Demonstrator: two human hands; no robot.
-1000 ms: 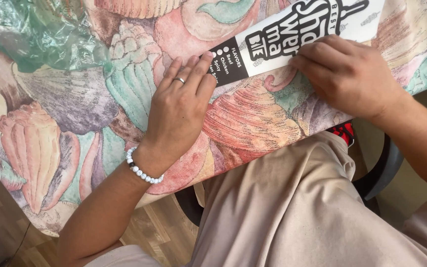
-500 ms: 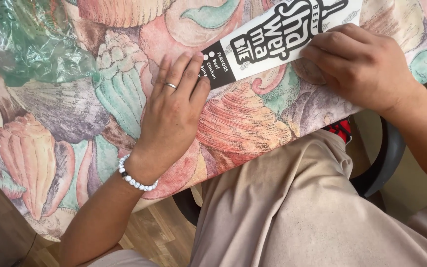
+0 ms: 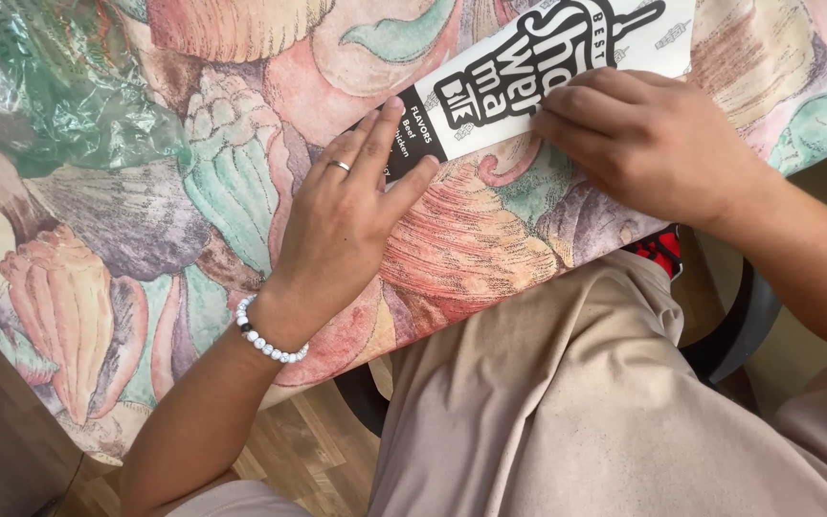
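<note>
Flatly, left hand (image 3: 342, 225) open, fingers spread on the paper sleeve (image 3: 538, 72), right hand (image 3: 648, 144) curled, pressing its edge

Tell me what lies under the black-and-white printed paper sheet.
The paper sheet lies flat on a shell-patterned tablecloth. The left hand presses its black end, the right hand its lower edge. Whatever is beneath the cloth is covered.

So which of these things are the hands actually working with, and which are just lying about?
In hand:
- black-and-white printed paper sleeve, lying flat on the table
- left hand, fingers pressing its black end
- right hand, pressing its white part

Lying about:
- shell-patterned tablecloth
- clear plastic cover, crinkled at the top left
- dark chair
</note>
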